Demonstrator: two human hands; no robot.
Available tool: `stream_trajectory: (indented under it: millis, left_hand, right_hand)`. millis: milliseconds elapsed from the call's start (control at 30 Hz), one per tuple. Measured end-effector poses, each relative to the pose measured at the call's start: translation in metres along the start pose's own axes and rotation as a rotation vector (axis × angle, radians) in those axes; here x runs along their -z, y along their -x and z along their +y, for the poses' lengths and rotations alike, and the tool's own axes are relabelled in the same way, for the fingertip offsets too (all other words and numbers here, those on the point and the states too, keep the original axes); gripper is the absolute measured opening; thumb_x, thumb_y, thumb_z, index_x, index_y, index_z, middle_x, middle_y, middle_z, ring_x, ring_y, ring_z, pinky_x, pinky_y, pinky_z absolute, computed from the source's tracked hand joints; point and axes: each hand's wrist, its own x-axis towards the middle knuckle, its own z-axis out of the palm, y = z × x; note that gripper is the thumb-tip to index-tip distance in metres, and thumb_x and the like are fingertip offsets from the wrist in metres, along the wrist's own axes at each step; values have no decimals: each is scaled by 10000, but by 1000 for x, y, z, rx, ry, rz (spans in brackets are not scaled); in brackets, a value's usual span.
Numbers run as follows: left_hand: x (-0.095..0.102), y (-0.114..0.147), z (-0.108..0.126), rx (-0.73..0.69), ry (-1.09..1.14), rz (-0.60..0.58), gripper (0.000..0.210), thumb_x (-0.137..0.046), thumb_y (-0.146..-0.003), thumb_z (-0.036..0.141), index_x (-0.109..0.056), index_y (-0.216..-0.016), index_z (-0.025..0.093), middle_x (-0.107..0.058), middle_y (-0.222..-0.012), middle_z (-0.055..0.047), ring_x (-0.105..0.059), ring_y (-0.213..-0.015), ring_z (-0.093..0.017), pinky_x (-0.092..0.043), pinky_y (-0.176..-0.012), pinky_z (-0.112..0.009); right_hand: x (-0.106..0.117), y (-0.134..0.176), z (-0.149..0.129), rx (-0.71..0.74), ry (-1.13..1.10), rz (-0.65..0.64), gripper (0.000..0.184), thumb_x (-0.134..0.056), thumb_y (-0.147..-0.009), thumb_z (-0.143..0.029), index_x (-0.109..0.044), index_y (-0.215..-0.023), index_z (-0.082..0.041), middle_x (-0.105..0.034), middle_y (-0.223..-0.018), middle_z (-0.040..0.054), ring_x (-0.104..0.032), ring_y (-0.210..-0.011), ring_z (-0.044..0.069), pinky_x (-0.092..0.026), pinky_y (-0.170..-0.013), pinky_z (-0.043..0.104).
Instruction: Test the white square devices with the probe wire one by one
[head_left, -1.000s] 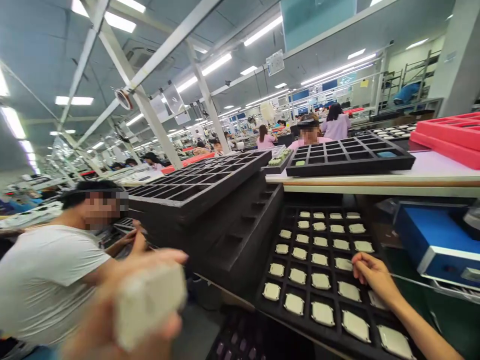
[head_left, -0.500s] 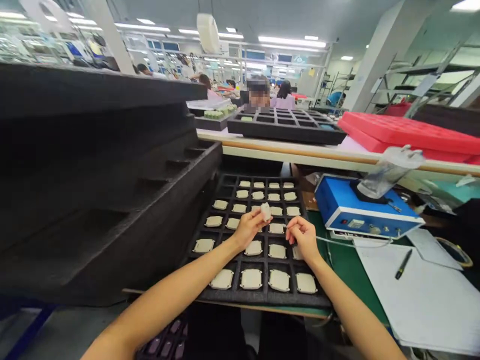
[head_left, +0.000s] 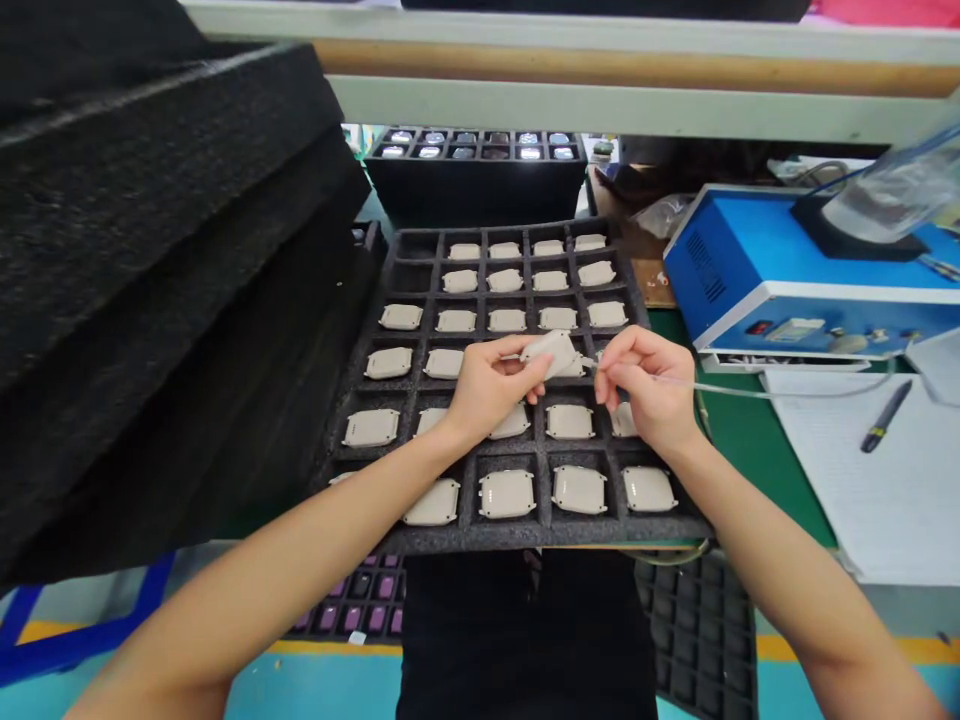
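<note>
My left hand is closed on a small beige watch case, gripped between thumb and fingers and tilted above the tray. Fingers pinched, my right hand holds the end of a thin clear tube. The tube's tip points at the right edge of the case; whether they touch I cannot tell. Beneath both hands lies a black foam tray of square pockets, most of which hold a similar beige case. My hands and forearms cover some pockets.
A blue control box with knobs and a clear cylinder stands at the right. Paper sheets and a marker pen lie before it. Stacked black foam trays rise at the left. A shelf edge crosses behind.
The view has tipped down and come closer to the tray. My left hand still holds the case, now flatter, and the tube's tip is nearer to it.
</note>
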Motion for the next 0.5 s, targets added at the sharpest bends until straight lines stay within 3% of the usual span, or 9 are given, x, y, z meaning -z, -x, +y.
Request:
stream_trajectory:
  millis: [100, 200, 333, 400, 500]
  left_hand:
    - [6, 3, 4, -42, -232, 46, 263, -661, -686, 252, -713, -904, 115, -612, -744, -17, -429, -421, -42, -338, -386, -190]
    - [11, 5, 9, -154, -499, 46, 231, -662, -681, 223, -728, -883, 132, -579, -767, -14, -417, -458, -48, -368, -455, -210]
    - [12, 6, 9, -303, -586, -54, 218, -643, -686, 147, -706, -893, 123, -602, -894, -35, -442, -464, -36, -426, -545, -223]
    - [10, 6, 6, -270, -537, -176, 293, -655, -668, 121, -682, -959, 122, -622, -918, -43, -481, -480, -43, -443, -564, -221]
    - [9, 3, 3, -108, -441, -297, 404, -696, -668, 166, -648, -1068, 136, -612, -671, 6, -528, -509, -90, -452, -557, -221]
  right_hand:
    - [0, -1, 0, -14, 24, 1, 100, -497, -686, -83, -559, -672, -161, -577, -461, -39, -434, -335, 71, -329, -368, 182]
    - [0, -2, 1, -34, 56, 7, 82, -507, -689, -102, -558, -668, -163, -573, -459, -42, -434, -334, 72, -334, -374, 187]
    - [1, -3, 2, -51, 94, 11, 66, -522, -699, -122, -564, -669, -163, -571, -461, -40, -438, -338, 74, -342, -385, 195]
    - [1, -4, 2, -46, 89, 13, 71, -524, -702, -118, -566, -666, -162, -570, -458, -39, -434, -335, 73, -339, -383, 195]
    - [1, -4, 3, -41, 78, 11, 78, -526, -701, -107, -566, -659, -160, -571, -453, -35, -427, -325, 72, -324, -368, 190]
